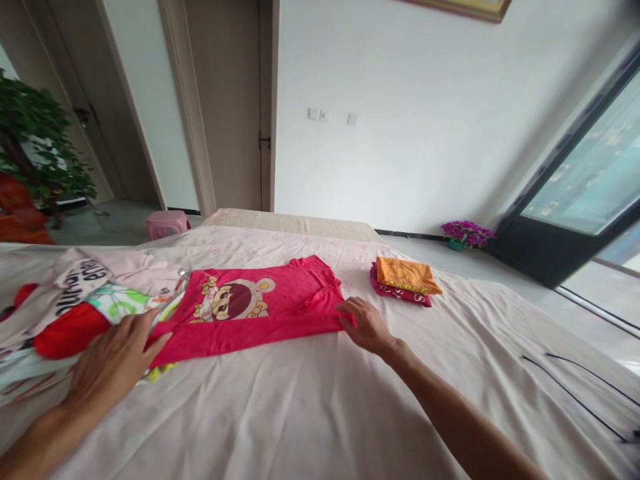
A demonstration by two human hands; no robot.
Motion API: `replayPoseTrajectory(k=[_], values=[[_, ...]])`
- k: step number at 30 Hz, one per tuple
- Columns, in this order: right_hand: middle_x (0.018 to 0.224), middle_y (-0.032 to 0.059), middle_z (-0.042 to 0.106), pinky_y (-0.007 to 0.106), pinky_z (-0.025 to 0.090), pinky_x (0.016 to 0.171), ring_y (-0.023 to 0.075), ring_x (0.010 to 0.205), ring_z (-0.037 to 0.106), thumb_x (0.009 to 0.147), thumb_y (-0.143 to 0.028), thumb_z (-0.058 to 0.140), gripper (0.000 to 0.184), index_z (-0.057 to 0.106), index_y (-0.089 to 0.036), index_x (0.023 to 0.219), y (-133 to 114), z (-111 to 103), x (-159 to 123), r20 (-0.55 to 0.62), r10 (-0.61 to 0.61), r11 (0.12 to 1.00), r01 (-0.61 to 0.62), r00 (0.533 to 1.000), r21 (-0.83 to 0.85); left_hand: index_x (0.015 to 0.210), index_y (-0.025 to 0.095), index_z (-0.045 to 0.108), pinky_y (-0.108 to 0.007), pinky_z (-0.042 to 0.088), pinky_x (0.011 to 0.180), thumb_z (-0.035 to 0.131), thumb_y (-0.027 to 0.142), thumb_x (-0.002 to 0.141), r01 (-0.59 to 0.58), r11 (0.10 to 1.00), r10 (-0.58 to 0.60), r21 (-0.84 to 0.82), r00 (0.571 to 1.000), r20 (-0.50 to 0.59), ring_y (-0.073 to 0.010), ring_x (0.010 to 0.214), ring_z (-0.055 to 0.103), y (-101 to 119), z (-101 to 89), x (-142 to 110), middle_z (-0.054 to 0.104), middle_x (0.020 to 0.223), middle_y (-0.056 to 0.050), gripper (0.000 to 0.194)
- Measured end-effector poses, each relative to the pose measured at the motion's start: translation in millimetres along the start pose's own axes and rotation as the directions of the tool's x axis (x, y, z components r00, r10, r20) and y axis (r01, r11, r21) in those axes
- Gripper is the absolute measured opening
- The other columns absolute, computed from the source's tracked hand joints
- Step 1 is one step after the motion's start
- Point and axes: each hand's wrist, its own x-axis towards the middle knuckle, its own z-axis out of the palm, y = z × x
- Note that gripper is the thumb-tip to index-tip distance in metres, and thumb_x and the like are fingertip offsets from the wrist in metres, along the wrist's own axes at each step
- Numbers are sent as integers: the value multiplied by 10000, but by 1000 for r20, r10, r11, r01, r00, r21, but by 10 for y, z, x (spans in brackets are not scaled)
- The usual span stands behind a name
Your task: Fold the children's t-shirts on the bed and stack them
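A bright pink T-shirt [285,293] with a cartoon girl print lies spread on the sheet, its near side turned over in a long strip. My left hand [117,350] grips the near corner of its hem at the left, thumb stretched over the fabric. At the other end of the folded strip, near the sleeve, my right hand [364,323] has its fingers closed on the pink cloth. Just beyond that hand sits a small stack of folded clothes, an orange garment [407,275] on top of a dark red one [400,295].
Loose clothes [95,293] are heaped at the left, partly under the T-shirt. Pale sheeting [280,413] covers the broad surface. Thin black cords [575,400] lie at the right. Beyond stand a pink stool [167,224], a potted plant [40,147] and purple flowers [467,233].
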Motion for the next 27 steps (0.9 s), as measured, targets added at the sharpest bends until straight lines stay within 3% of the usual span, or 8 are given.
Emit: replayPoseTrajectory(k=[3,6,9,12,16,20,24,27], values=[[1075,60,683,320,384,911,202,1006,570,821,-95,531,373,659,-235,1142,-100,9,-193,129,-21,995,34,991,-99,1159,274,624,-453,441,990,467,524,888,-275,960,272,-56,961,-52,-295,1122,596,57,-70,-145,676,1156,-72,400],[1096,58,680,304,366,895,192,1007,564,855,-64,479,369,671,-233,1120,-79,64,-139,183,37,983,-2,982,-185,1089,286,687,-390,430,991,526,364,875,-398,908,405,-132,914,23,-239,1062,632,101,-60,-174,710,1102,-40,279],[995,72,683,295,364,838,194,946,560,881,-75,465,284,690,-204,996,-46,57,1,195,82,964,-28,977,-265,1022,244,710,-370,445,938,469,201,855,-385,914,392,-131,919,34,-223,988,655,155,-85,-127,725,1060,-57,297],[910,76,676,300,358,813,201,906,546,858,-63,469,257,687,-197,887,-77,-56,-36,169,67,953,-13,983,-303,938,237,714,-382,441,948,453,216,849,-329,934,335,-140,942,18,-234,956,660,204,-177,-150,736,1003,-57,277],[850,69,677,310,379,821,206,886,558,800,-48,467,273,688,-208,819,-201,-302,-456,173,36,967,9,984,-254,836,271,697,-362,475,885,424,220,815,-230,945,267,-234,954,137,-231,914,667,194,-281,-384,733,921,-32,279],[935,17,717,282,438,842,187,912,617,751,-88,516,337,719,-258,960,-252,-554,-818,284,59,998,-53,957,-29,836,286,703,-404,490,892,460,160,689,-174,952,241,-252,934,265,-258,963,664,280,-370,-520,731,959,-31,311],[1097,38,726,296,481,885,200,1001,656,852,-183,486,339,715,-240,1094,-194,-654,-724,129,265,958,-276,956,78,995,282,724,-412,471,995,501,260,795,-211,918,298,-335,925,234,-257,1090,646,843,-535,-396,728,1117,-34,301],[1163,60,713,301,474,943,205,1069,652,857,-126,429,405,709,-215,1135,-265,-517,-503,60,324,943,-328,944,58,1130,263,697,-330,476,1015,398,292,937,-320,799,468,-509,863,193,-189,1135,640,1518,-567,-269,709,1204,-28,357]])
